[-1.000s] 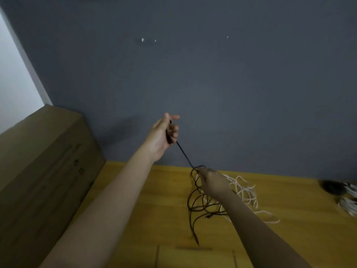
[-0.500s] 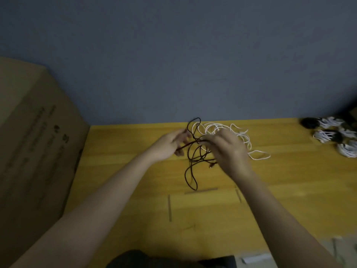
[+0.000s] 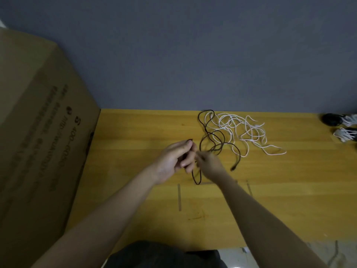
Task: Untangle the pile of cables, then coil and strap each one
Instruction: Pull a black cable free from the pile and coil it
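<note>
A black cable (image 3: 212, 138) lies in loose loops on the wooden table (image 3: 135, 132), its far loops crossing a tangled white cable (image 3: 245, 130) to the right. My left hand (image 3: 176, 159) holds one end of the black cable with curled fingers, the plug tip poking out above the fingers. My right hand (image 3: 209, 164) is right beside it and pinches the same black cable just below. A short loop of the cable hangs under both hands. The other black plug (image 3: 232, 168) rests on the table to the right of my right hand.
A large cardboard box (image 3: 38, 142) stands along the table's left side. Coiled and strapped black and white cables (image 3: 342, 125) lie at the far right edge. A grey wall backs the table. Tape marks (image 3: 179, 198) sit on the near tabletop.
My left hand came down from up by the wall to table level, and both hands have met nearer to me. The view has tilted down. The black cable's loops lie more spread out.
</note>
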